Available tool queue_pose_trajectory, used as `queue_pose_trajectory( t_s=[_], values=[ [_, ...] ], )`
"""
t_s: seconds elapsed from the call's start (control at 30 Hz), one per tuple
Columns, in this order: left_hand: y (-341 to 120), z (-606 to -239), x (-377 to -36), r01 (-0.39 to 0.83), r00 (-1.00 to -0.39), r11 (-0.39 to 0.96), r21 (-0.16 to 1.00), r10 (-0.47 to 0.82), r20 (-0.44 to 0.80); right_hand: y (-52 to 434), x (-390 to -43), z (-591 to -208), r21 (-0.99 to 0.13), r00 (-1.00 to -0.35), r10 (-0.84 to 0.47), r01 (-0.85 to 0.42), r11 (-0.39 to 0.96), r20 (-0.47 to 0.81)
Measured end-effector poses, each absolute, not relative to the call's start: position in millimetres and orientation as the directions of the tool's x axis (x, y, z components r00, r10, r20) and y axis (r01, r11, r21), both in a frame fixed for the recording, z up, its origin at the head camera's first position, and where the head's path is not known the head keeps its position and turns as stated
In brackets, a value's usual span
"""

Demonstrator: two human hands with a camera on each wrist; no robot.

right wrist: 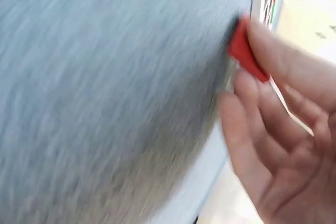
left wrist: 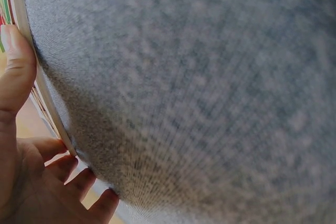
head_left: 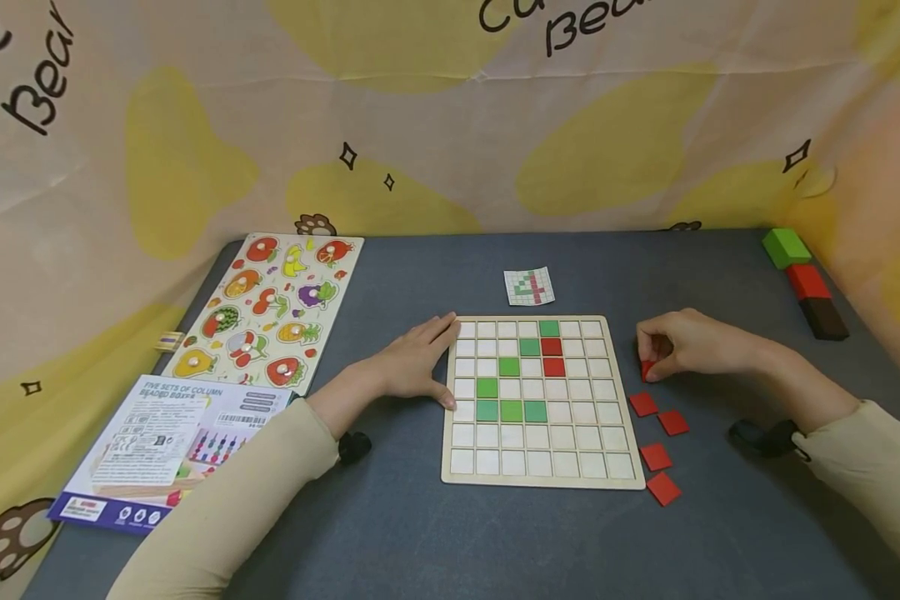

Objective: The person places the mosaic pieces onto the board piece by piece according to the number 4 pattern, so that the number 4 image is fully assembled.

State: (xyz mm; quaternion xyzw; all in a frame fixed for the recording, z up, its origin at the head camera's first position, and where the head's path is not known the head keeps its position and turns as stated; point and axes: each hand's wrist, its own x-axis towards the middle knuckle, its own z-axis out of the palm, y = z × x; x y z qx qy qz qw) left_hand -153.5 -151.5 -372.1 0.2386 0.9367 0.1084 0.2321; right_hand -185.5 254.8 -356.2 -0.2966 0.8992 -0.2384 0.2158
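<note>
Head view gives us the whole scene: a wooden grid board [head_left: 543,400] lies flat on the grey desk [head_left: 720,542], with green tiles [head_left: 510,410] set in its cells in a stepped line and a short row, and two red tiles [head_left: 552,357] stacked in one column near the top. Our left hand [head_left: 420,365] rests flat on the desk against the board's left edge, fingers straight and together, the fingertips touching the frame. In the left wrist view we see that same hand [left wrist: 31,182] lying along the board's rim [left wrist: 42,93], fingers relaxed and holding nothing.

Our right hand [head_left: 682,343] sits on the desk just right of the board, fingers curled, pinching a red tile [head_left: 648,369] between thumb and fingertips. The right wrist view is blurred, yet we can make out the red tile [right wrist: 245,51] held at the fingertips [right wrist: 273,45] close above the desk.

Four loose red tiles [head_left: 658,442] lie on the desk beside the board's right edge, near that hand. A small pattern card [head_left: 529,286] lies just beyond the board. A fruit puzzle board [head_left: 270,312] and a printed box [head_left: 168,446] lie at the left; green, red and dark blocks [head_left: 806,282] sit in a row at the far right corner.
</note>
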Motion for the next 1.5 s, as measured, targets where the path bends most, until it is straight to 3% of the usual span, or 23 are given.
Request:
queue_pose_trajectory(
  t_s=[0.2,0.4,0.73,1.2,1.5],
  values=[
    [-152.6,-372.7,-153.8,0.399,-0.778,0.861,0.316,0.5,-0.379,225.9,-181.6,-354.6,-0.562,-0.797,-0.596,-0.45,0.694,-0.098],
    [-152.3,-373.9,-154.6,0.402,-0.781,0.858,0.32,0.504,-0.369,191.8,-171.2,-352.0,-0.639,-0.76,-0.636,-0.426,0.64,-0.13],
    [-151.7,-374.3,-154.5,0.4,-0.78,0.858,0.322,0.503,-0.371,158.4,-162.8,-359.5,-0.649,-0.752,-0.648,-0.434,0.625,-0.122],
    [-152.0,-374.1,-154.6,0.403,-0.78,0.857,0.32,0.505,-0.37,154.5,-161.1,-364.5,-0.574,-0.74,-0.667,-0.51,0.64,-0.087],
    [-151.6,-373.2,-154.1,0.398,-0.78,0.857,0.327,0.504,-0.371,188.5,-167.3,-353.6,-0.576,-0.748,-0.642,-0.453,0.68,-0.169]
  ],
)
